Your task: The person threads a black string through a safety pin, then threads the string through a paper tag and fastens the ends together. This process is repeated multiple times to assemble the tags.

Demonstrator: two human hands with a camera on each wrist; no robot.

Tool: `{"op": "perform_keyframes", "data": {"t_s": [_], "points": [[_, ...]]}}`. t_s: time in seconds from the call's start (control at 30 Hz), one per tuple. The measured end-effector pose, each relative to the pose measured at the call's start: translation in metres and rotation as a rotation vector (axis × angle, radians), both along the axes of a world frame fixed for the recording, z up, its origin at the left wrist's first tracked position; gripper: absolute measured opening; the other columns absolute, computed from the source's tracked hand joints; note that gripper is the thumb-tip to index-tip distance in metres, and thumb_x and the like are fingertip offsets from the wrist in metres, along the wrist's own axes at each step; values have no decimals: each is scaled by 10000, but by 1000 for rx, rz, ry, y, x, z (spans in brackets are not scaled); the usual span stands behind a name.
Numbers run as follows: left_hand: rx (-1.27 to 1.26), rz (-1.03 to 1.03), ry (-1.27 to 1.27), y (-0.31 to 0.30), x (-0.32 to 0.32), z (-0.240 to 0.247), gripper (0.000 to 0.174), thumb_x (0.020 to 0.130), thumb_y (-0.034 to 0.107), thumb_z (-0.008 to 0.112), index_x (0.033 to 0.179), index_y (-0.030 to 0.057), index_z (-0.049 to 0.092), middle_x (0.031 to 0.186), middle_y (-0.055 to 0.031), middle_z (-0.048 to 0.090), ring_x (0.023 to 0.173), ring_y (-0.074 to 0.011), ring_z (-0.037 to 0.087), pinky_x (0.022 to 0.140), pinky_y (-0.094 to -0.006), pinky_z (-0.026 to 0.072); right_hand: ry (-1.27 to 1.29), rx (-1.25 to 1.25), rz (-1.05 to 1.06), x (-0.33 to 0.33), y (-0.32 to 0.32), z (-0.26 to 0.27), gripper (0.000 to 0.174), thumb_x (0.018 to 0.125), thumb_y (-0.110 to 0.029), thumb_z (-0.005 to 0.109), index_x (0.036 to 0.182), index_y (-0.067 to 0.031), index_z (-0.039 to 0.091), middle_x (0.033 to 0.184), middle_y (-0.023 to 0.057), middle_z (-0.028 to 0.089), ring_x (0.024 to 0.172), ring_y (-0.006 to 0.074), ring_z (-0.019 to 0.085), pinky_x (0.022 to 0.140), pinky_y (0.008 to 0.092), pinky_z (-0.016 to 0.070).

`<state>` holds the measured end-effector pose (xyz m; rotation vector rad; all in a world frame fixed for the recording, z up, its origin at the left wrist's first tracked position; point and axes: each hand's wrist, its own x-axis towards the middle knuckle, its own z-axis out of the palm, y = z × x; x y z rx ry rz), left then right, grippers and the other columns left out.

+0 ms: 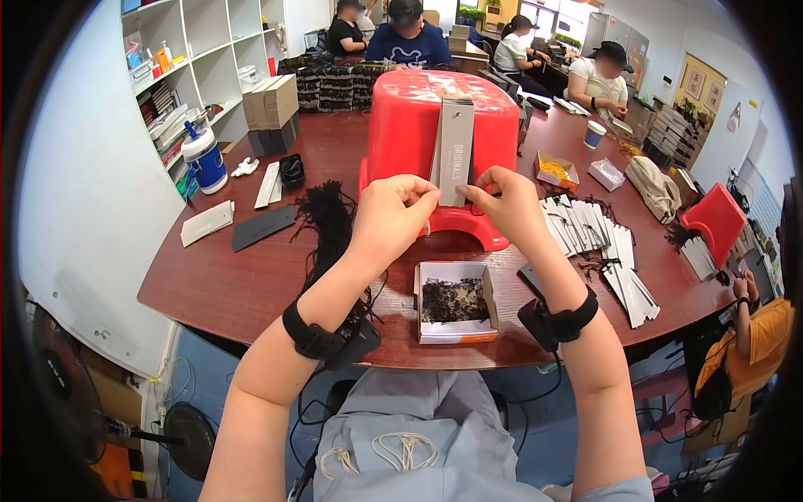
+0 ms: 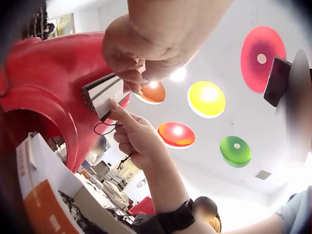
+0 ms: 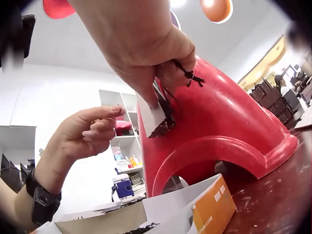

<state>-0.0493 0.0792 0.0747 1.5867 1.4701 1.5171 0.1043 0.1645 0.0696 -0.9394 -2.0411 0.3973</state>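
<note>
Long grey tags printed "ORIGINALS" [image 1: 456, 155] stand upright against a red stool [image 1: 401, 109]. My right hand [image 1: 512, 201] pinches their lower right corner; in the left wrist view the right thumb lies on the tag face [image 2: 102, 103], and a thin black cord [image 2: 100, 130] loops below that hand. In the right wrist view a knotted black cord end [image 3: 195, 78] sticks out from the fingers of my right hand [image 3: 146, 53]. My left hand [image 1: 391, 216], beside the tags' lower left edge, has thumb and index tips together; in the right wrist view this hand [image 3: 87, 134] shows nothing between them.
An open box of small black pieces [image 1: 456, 301] is in front of the stool. Black cords [image 1: 326, 226] lie left, corded white tags [image 1: 585, 230] right. Loose tags [image 1: 263, 226] and a blue-white jug [image 1: 203, 159] are far left. Several people sit around.
</note>
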Motion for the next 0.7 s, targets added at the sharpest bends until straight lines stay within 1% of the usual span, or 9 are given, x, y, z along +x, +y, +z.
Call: {"op": "perform_keyframes", "data": {"t_s": [0.07, 0.1, 0.17, 0.3, 0.37, 0.47, 0.6, 0.67, 0.7], "points": [[-3, 25, 23, 4, -3, -3, 134, 771, 108, 561, 803, -19, 589, 571, -11, 557, 447, -30, 466, 387, -169, 339, 26, -64, 33, 3, 3, 0, 281, 674, -241, 673, 641, 11, 553, 536, 100, 534, 475, 171, 497, 475, 285, 401], [49, 63, 60, 7, -4, -5, 154, 771, 121, 562, 811, -26, 588, 594, -20, 568, 449, -40, 476, 397, -177, 355, 23, -65, 33, 4, 4, 2, 281, 674, -241, 673, 641, 11, 553, 536, 100, 534, 475, 171, 497, 475, 285, 401], [102, 100, 97, 9, -3, -4, 174, 771, 133, 564, 819, -32, 587, 617, -28, 579, 451, -50, 487, 408, -184, 372, 2, -119, 80, 7, 2, 7, 270, 675, -227, 677, 637, 13, 559, 527, 70, 529, 459, 122, 467, 456, 257, 382], [96, 101, 111, 14, 6, 3, 254, 776, 192, 566, 849, -52, 576, 706, -66, 595, 451, -77, 511, 425, -208, 402, -35, -155, 98, 11, -3, 17, 262, 676, -217, 680, 638, 12, 559, 528, 49, 532, 468, 92, 468, 451, 238, 375], [63, 79, 86, 16, 8, 7, 277, 777, 212, 568, 855, -54, 573, 731, -78, 597, 449, -81, 516, 423, -213, 404, -54, -201, 129, 13, -3, 20, 242, 697, -206, 671, 641, -4, 550, 529, -9, 499, 480, 41, 396, 437, 202, 327], [20, 111, 49, 17, 11, 10, 291, 774, 226, 574, 866, -50, 572, 745, -81, 596, 438, -76, 508, 412, -209, 399, -5, -238, 194, 14, 0, 17, 247, 696, -212, 672, 634, -9, 546, 532, -22, 483, 484, 39, 388, 437, 199, 318], [112, 127, -22, 15, 15, 8, 297, 762, 230, 593, 865, -48, 568, 730, -71, 593, 416, -66, 492, 394, -195, 383, -17, -279, 197, 14, -1, 21, 246, 698, -213, 670, 634, -8, 549, 527, -10, 497, 482, 41, 400, 437, 203, 327], [112, 118, -22, 15, 16, 9, 301, 756, 232, 601, 865, -46, 567, 723, -67, 592, 411, -62, 488, 388, -191, 378, -103, -124, 150, 15, 5, 19, 260, 678, -204, 675, 612, 15, 551, 503, 53, 517, 465, 93, 477, 450, 241, 375], [93, 125, -10, 16, 17, 9, 307, 749, 234, 610, 872, -44, 566, 718, -65, 591, 408, -63, 486, 384, -191, 376, -104, -124, 151, 14, 2, 21, 260, 678, -204, 675, 612, 15, 551, 503, 53, 517, 465, 93, 477, 450, 241, 375]]}}
